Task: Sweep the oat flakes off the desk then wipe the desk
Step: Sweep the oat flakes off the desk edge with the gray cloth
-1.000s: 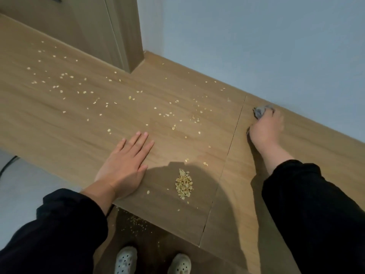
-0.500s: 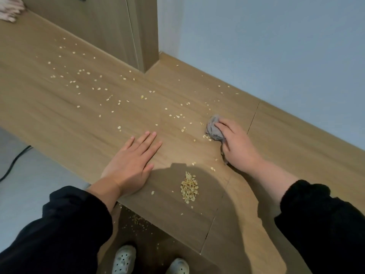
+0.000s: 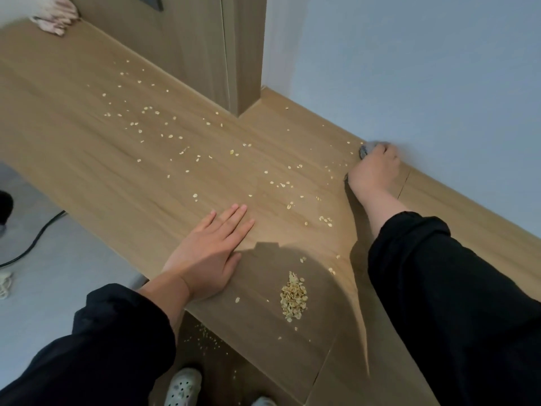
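Observation:
The wooden desk (image 3: 87,118) runs along a pale wall. Loose oat flakes (image 3: 193,159) are scattered across its left and middle. A small heap of oat flakes (image 3: 293,298) lies near the front edge. My right hand (image 3: 376,168) is at the back of the desk against the wall, fingers closed on a small grey cloth (image 3: 364,150) that peeks out under the fingertips. My left hand (image 3: 210,253) lies flat on the desk near the front edge, fingers together, palm down, to the left of the heap.
A wooden cabinet panel (image 3: 228,54) stands on the desk at the back. A pinkish cloth (image 3: 55,19) lies at the far left corner. Spilled flakes (image 3: 205,338) lie on the floor below the front edge, by my shoes (image 3: 183,388). A black cable (image 3: 35,244) crosses the floor at left.
My right hand with the grey cloth has moved from mid-desk back to the wall. The view has shifted left. My left hand has stayed flat.

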Available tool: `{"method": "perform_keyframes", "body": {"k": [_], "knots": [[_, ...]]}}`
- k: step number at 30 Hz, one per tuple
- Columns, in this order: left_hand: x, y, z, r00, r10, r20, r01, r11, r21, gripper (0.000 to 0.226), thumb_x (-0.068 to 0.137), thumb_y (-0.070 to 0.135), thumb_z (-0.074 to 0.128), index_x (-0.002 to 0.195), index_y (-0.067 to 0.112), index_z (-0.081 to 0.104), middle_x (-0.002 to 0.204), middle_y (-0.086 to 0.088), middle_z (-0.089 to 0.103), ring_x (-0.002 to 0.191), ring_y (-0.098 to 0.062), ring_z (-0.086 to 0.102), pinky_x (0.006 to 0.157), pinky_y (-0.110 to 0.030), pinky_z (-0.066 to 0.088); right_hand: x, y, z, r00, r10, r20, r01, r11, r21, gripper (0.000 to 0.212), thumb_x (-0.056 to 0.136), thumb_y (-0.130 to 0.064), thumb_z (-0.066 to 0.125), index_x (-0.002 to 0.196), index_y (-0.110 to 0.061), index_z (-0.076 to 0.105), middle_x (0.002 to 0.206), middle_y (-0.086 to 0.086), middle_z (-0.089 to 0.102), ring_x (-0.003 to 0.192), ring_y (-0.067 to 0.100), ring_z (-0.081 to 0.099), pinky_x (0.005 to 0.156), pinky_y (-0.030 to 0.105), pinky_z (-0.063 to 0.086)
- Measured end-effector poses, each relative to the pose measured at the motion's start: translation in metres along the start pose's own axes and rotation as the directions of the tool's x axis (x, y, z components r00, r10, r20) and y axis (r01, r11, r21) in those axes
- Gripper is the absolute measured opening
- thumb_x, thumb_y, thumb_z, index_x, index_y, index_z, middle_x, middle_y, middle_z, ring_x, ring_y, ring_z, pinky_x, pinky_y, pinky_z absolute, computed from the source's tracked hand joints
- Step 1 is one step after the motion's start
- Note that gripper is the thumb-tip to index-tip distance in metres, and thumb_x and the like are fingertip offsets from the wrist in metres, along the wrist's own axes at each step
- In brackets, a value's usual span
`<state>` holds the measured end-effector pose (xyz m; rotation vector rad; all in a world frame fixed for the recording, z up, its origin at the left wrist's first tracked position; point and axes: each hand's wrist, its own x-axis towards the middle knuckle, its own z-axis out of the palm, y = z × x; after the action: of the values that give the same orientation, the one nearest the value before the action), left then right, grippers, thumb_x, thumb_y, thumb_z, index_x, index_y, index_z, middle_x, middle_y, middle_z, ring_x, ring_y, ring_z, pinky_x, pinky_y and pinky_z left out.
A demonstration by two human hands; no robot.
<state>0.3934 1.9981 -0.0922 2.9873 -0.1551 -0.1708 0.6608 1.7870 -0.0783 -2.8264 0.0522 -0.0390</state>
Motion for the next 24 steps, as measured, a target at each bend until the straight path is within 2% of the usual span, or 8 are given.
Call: {"method": "perform_keyframes", "body": {"k": [5,8,11,13,14,16,19,24], "knots": [[0.000,0.000,-0.001,1.000,0.004,0.012,-0.004,1.000,0.009,0.061,0.095,0.038,0.025,0.150,0.013,0.029,0.157,-0.010,0.024,0.146,-0.024,0.020,0.116,-0.042,0.015,-0.013,-0.014,-0.006,0.924,-0.361,0.125,0.338,0.925,0.174,0.058,0.084,0.006,0.048,0.141,-0.002,0.044,0.147,0.013,0.037,0.136,0.030,0.032,0.115,0.034,0.025],[0.000,0.000,-0.001,1.000,0.012,0.012,-0.012,1.000,0.007,0.060,0.095,0.036,0.029,0.149,0.012,0.030,0.157,-0.011,0.025,0.145,-0.025,0.022,0.114,-0.041,0.013,-0.047,-0.009,-0.012,0.801,-0.556,0.221,0.504,0.826,0.253,0.059,0.083,0.010,0.047,0.140,-0.005,0.047,0.146,0.010,0.041,0.136,0.026,0.035,0.115,0.028,0.022],[0.000,0.000,-0.001,1.000,0.004,0.009,-0.004,1.000,0.000,0.061,0.094,0.036,0.030,0.150,0.011,0.029,0.157,-0.009,0.023,0.146,-0.023,0.020,0.115,-0.041,0.012,-0.078,0.005,-0.022,0.700,-0.650,0.297,0.579,0.759,0.296,0.058,0.084,0.011,0.049,0.139,-0.010,0.050,0.143,0.003,0.043,0.132,0.017,0.037,0.113,0.020,0.023],[-0.001,-0.001,-0.001,1.000,-0.010,0.009,0.010,1.000,-0.004,0.062,0.094,0.037,0.028,0.150,0.011,0.028,0.158,-0.009,0.021,0.147,-0.022,0.016,0.116,-0.040,0.008,-0.074,0.011,-0.032,0.738,-0.630,0.240,0.545,0.767,0.339,0.056,0.086,0.011,0.049,0.137,-0.011,0.053,0.141,0.001,0.045,0.125,0.009,0.039,0.106,0.008,0.023],[-0.001,-0.001,0.000,1.000,-0.022,0.010,0.022,1.000,-0.007,0.063,0.094,0.038,0.027,0.151,0.010,0.027,0.159,-0.009,0.019,0.147,-0.021,0.013,0.116,-0.039,0.006,-0.064,0.013,-0.036,0.776,-0.602,0.185,0.521,0.779,0.349,0.055,0.086,0.011,0.049,0.136,-0.010,0.053,0.141,0.001,0.045,0.124,0.008,0.039,0.106,0.009,0.025],[-0.001,-0.001,0.000,0.999,-0.036,0.000,0.036,0.999,-0.009,0.064,0.094,0.039,0.025,0.151,0.009,0.025,0.159,-0.009,0.017,0.148,-0.021,0.011,0.117,-0.037,0.003,-0.038,0.015,-0.041,0.843,-0.527,0.105,0.471,0.819,0.329,0.053,0.087,0.009,0.049,0.138,-0.008,0.051,0.143,0.005,0.043,0.128,0.015,0.041,0.111,0.021,0.028],[-0.001,0.000,0.000,0.999,-0.042,-0.011,0.041,0.998,-0.039,0.067,0.092,0.041,0.020,0.152,0.011,0.021,0.160,-0.006,0.012,0.148,-0.017,0.004,0.120,-0.036,0.000,-0.002,0.017,-0.028,0.924,-0.372,0.088,0.344,0.910,0.231,0.051,0.092,0.004,0.047,0.142,-0.005,0.045,0.142,0.011,0.042,0.130,0.026,0.042,0.111,0.026,0.028],[-0.001,0.001,-0.005,0.999,-0.044,-0.012,0.043,0.996,-0.084,0.071,0.090,0.044,0.016,0.154,0.013,0.017,0.161,-0.003,0.007,0.148,-0.014,-0.002,0.117,-0.034,-0.006,0.013,-0.020,0.011,0.987,-0.147,-0.056,0.155,0.973,0.173,0.050,0.087,0.006,0.047,0.136,-0.003,0.048,0.132,0.014,0.044,0.122,0.029,0.043,0.107,0.034,0.037]]}}
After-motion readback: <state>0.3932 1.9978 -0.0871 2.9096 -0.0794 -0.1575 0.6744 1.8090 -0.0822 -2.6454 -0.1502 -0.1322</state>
